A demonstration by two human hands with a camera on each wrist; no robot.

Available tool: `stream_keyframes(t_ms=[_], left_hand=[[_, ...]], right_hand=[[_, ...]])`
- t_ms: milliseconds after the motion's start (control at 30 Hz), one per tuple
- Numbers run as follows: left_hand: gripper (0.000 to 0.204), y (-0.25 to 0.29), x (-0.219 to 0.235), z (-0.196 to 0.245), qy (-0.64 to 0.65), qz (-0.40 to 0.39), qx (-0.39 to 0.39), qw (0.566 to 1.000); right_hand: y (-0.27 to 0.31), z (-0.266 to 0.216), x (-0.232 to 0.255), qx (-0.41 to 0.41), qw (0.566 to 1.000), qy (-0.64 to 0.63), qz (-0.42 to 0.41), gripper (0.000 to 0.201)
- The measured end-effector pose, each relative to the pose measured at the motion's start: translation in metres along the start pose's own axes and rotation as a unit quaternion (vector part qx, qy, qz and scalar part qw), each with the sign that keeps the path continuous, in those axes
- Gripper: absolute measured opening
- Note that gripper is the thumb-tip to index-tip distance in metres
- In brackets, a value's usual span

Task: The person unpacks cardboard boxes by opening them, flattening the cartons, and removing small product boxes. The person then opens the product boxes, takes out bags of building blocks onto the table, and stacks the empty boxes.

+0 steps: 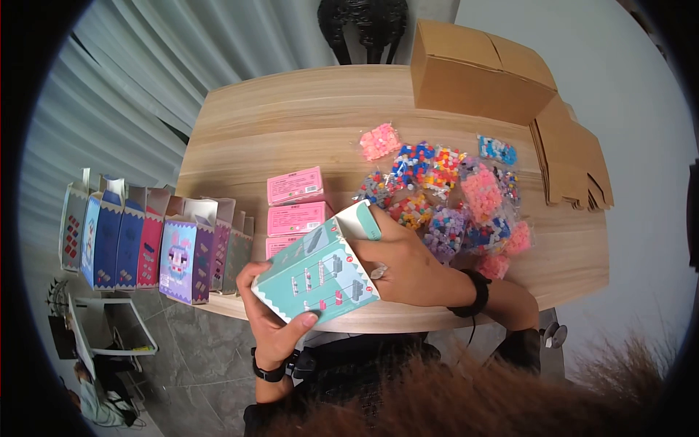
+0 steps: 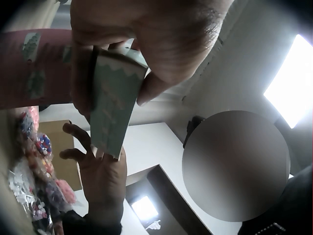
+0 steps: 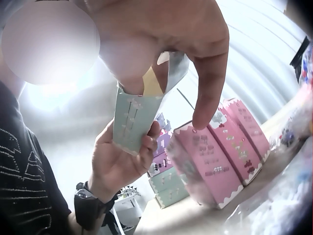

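A teal printed box is gripped by its sides in my left hand, the thumb lying on its front edge. The box's end near my right hand stands open, with a flap raised. In the right wrist view, some fingers of my right hand reach into the opening of the box while another finger extends outside it. A bit of clear plastic shows beside my right hand; whether the fingers hold it cannot be told.
Pink boxes stand behind the teal box. Opened blue, purple and other printed boxes line the table's left edge. Bags of coloured beads lie on the right of the table. A cardboard box and flattened cardboard are farther right.
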State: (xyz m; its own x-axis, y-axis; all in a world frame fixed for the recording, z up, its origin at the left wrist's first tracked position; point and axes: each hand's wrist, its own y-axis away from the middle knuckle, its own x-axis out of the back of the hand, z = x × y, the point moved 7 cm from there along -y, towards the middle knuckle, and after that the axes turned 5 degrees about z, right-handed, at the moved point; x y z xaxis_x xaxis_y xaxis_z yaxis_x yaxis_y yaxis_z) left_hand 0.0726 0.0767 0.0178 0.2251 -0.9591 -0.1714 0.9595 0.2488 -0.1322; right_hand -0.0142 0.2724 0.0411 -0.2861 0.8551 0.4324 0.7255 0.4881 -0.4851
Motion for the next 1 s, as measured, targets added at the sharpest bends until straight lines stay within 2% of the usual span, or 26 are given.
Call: stream_keyframes(t_ms=[33,333,433,500,567,600,633,700,733,833,900,933,967,1000], left_hand=[[0.090,0.001,-0.001,-0.001,0.001,-0.003,0.001,1.000],[0.088,0.004,-0.012,0.038,-0.057,0.005,-0.005,0.998],[0.087,0.002,-0.009,0.046,-0.072,0.031,-0.035,0.996],[0.087,0.000,-0.002,0.049,-0.076,0.083,-0.044,0.993],[0.089,-0.002,0.009,0.047,-0.079,0.090,-0.059,0.991],[0.091,-0.002,0.013,0.048,-0.083,0.100,-0.073,0.989],[0.091,-0.002,0.014,0.048,-0.083,0.100,-0.073,0.989],[0.094,0.000,0.016,0.047,-0.092,0.114,-0.060,0.987],[0.094,0.001,0.019,0.045,-0.091,0.112,-0.058,0.988],[0.094,-0.001,0.024,0.043,-0.107,0.111,-0.092,0.984],[0.093,-0.002,0.027,0.045,-0.080,0.131,-0.100,0.983],[0.093,-0.002,0.031,0.043,-0.078,0.131,-0.103,0.983],[0.093,-0.002,0.032,0.040,-0.077,0.132,-0.104,0.983],[0.094,-0.001,0.034,0.037,-0.066,0.139,-0.098,0.983]], right_hand=[[0.000,0.000,0.002,0.015,0.999,-0.029,0.032,0.028],[-0.009,-0.011,0.021,0.005,0.991,-0.131,0.030,0.026],[-0.013,-0.013,0.035,0.023,0.991,-0.127,0.028,0.026],[-0.015,-0.017,0.045,0.030,0.992,-0.122,0.032,0.027],[-0.016,-0.004,0.047,-0.107,0.979,-0.174,0.002,0.025],[-0.016,-0.001,0.046,-0.129,0.974,-0.185,-0.037,0.022],[-0.016,-0.002,0.048,-0.129,0.974,-0.185,-0.036,0.022],[-0.011,0.006,0.044,-0.218,0.945,-0.237,-0.056,0.022],[-0.011,0.006,0.047,-0.220,0.945,-0.236,-0.055,0.022],[-0.014,0.007,0.066,-0.199,0.955,-0.220,-0.008,0.022],[-0.015,0.013,0.092,-0.205,0.960,-0.177,0.066,0.018],[-0.018,0.007,0.108,-0.186,0.973,-0.086,0.102,0.015],[-0.019,0.010,0.116,-0.185,0.974,-0.086,0.101,0.015],[-0.020,0.012,0.127,-0.165,0.979,0.078,0.091,0.015]])
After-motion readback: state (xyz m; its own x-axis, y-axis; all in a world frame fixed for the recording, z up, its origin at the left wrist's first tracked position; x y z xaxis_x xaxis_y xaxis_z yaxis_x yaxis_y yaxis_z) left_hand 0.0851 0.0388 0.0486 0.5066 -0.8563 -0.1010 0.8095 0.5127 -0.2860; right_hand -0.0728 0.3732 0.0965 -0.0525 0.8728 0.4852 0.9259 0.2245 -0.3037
